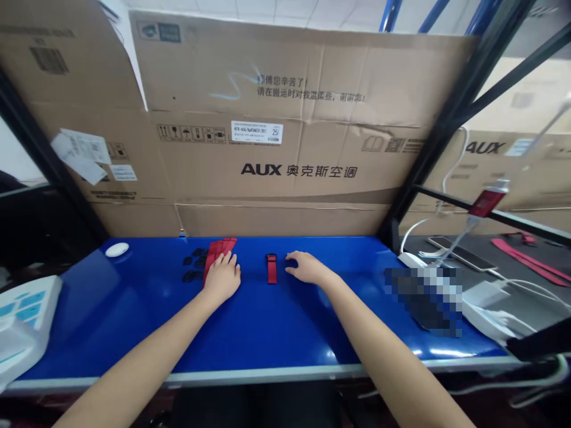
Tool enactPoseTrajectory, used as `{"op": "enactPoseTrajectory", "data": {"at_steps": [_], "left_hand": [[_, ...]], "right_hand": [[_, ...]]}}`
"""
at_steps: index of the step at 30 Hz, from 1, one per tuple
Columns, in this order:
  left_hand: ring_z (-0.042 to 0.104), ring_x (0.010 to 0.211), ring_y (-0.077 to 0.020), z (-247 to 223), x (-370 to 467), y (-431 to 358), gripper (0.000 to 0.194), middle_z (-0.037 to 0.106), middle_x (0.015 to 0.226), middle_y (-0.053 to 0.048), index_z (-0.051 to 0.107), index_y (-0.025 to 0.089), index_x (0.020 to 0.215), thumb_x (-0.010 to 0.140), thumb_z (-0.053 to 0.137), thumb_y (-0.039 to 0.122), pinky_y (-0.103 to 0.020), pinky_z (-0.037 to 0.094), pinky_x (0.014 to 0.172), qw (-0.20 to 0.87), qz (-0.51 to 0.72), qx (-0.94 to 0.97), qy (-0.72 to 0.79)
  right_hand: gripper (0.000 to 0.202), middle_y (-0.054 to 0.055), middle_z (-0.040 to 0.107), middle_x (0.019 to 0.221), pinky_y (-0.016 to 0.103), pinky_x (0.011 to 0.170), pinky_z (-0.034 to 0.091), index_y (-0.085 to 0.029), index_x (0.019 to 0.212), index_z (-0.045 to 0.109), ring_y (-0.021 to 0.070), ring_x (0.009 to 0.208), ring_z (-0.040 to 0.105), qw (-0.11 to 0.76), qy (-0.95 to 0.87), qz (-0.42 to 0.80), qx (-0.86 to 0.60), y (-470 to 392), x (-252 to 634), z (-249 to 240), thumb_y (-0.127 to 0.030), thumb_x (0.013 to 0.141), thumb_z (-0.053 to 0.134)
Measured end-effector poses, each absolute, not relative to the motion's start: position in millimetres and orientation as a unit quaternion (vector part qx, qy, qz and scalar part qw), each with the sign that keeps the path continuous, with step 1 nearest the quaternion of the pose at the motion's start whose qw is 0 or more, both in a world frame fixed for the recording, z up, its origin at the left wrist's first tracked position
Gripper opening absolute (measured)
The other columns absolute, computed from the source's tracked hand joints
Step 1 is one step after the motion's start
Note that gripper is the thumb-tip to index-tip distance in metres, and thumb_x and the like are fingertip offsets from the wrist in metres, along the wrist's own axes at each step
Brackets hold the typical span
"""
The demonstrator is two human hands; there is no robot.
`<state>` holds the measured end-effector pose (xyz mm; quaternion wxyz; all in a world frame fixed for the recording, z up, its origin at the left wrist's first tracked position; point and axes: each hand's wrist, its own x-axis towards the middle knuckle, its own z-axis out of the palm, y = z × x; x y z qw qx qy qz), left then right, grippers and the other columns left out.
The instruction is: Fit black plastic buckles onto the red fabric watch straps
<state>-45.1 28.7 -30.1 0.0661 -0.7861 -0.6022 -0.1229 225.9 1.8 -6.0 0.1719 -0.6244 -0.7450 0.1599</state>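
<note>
My left hand (223, 277) lies with its fingers spread over several red straps (215, 252) on the left of the blue table. Small black buckles (194, 271) are scattered beside those straps, on their left. A single short red strap with a black buckle (272, 271) at its far end lies flat in the middle, between my two hands. To the right of it is my right hand (305, 267), its fingers curved and apart, with nothing visible in them. It does not touch the single strap.
A white device with blue keys (31, 309) stands at the left edge, and a white round object (117, 249) lies behind it. Cardboard (276, 184) walls off the back. At right are a power strip (482, 315), cables, a phone (461, 252) and a black metal frame (404, 184).
</note>
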Motion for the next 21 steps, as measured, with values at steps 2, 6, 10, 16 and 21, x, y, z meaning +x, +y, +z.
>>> {"op": "enactPoseTrajectory", "data": {"at_steps": [2, 6, 10, 16, 21], "left_hand": [[0.041, 0.135, -0.0361, -27, -45, 24, 0.051, 0.047, 0.144, -0.021, 0.054, 0.004, 0.133, 0.093, 0.037, 0.030, -0.049, 0.034, 0.110, 0.095, -0.121, -0.776, -0.611], [0.034, 0.141, -0.0296, -20, -35, 10, 0.049, 0.044, 0.147, -0.017, 0.052, 0.007, 0.135, 0.091, 0.039, 0.023, -0.045, 0.024, 0.116, 0.091, -0.150, -0.843, -0.508], [0.028, 0.144, -0.0207, -17, -16, -5, 0.048, 0.037, 0.153, -0.006, 0.047, 0.019, 0.141, 0.095, 0.034, 0.028, -0.042, 0.024, 0.118, -0.009, -0.160, -0.925, -0.346], [0.037, 0.140, -0.0223, -29, -3, -15, 0.049, 0.045, 0.147, -0.010, 0.049, 0.017, 0.139, 0.096, 0.036, 0.037, -0.045, 0.026, 0.116, -0.060, -0.161, -0.907, -0.385], [0.037, 0.140, -0.0227, -31, -7, -20, 0.050, 0.044, 0.148, -0.012, 0.049, 0.015, 0.139, 0.095, 0.038, 0.037, -0.042, 0.026, 0.117, -0.064, -0.178, -0.893, -0.409]], "right_hand": [[0.064, 0.015, 0.034, 0.154, 0.038, 0.115, 0.028, -0.010, 0.143, 0.045, 0.0285, 0.143, 0.031, 0.125, -0.764, 0.181, -0.607, -10, 226, -9, -0.035, 0.086, 0.057], [0.082, 0.013, 0.013, 0.160, 0.041, 0.120, 0.010, -0.008, 0.152, 0.025, 0.0270, 0.149, 0.009, 0.107, -0.778, 0.168, -0.596, -32, 220, -20, -0.055, 0.089, 0.046], [0.087, 0.013, 0.010, 0.161, 0.043, 0.120, 0.004, -0.008, 0.153, 0.022, 0.0262, 0.149, 0.005, 0.113, -0.763, 0.115, -0.626, -44, 208, -28, -0.065, 0.089, 0.035], [0.083, 0.014, 0.017, 0.159, 0.043, 0.119, 0.008, -0.007, 0.151, 0.026, 0.0272, 0.149, 0.011, 0.127, -0.765, 0.057, -0.629, -48, 200, -36, -0.064, 0.091, 0.028], [0.072, 0.017, 0.030, 0.155, 0.040, 0.119, 0.013, -0.004, 0.147, 0.036, 0.0280, 0.146, 0.023, 0.171, -0.779, 0.018, -0.602, -52, 190, -42, -0.052, 0.093, 0.032]]}}
